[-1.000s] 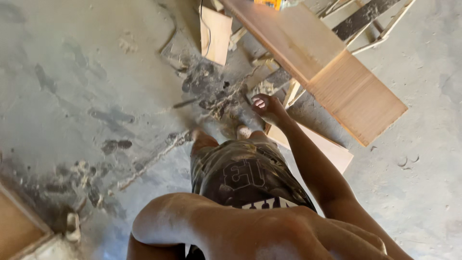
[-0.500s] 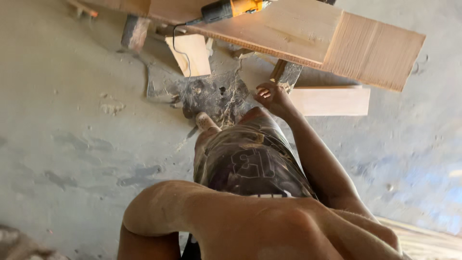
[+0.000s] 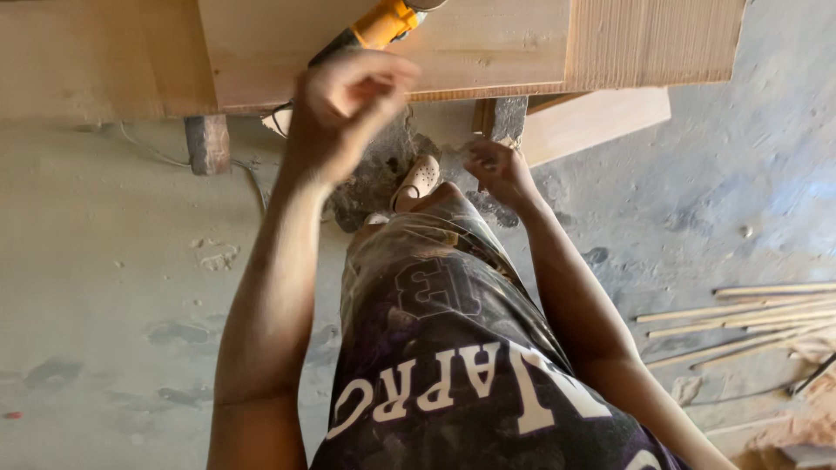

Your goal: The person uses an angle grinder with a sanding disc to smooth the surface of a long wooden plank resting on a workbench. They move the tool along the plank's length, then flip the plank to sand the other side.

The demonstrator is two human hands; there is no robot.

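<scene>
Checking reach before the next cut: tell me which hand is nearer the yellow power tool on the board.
Left. The left hand is raised just below the yellow power tool, almost at its handle. The right hand hangs lower and off to the side, under the board's edge.

Two hands, one yellow power tool (image 3: 383,24), several thin wooden strips (image 3: 740,315).

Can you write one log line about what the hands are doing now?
left hand: raised near yellow power tool, empty | right hand: empty, by wooden board edge
</scene>
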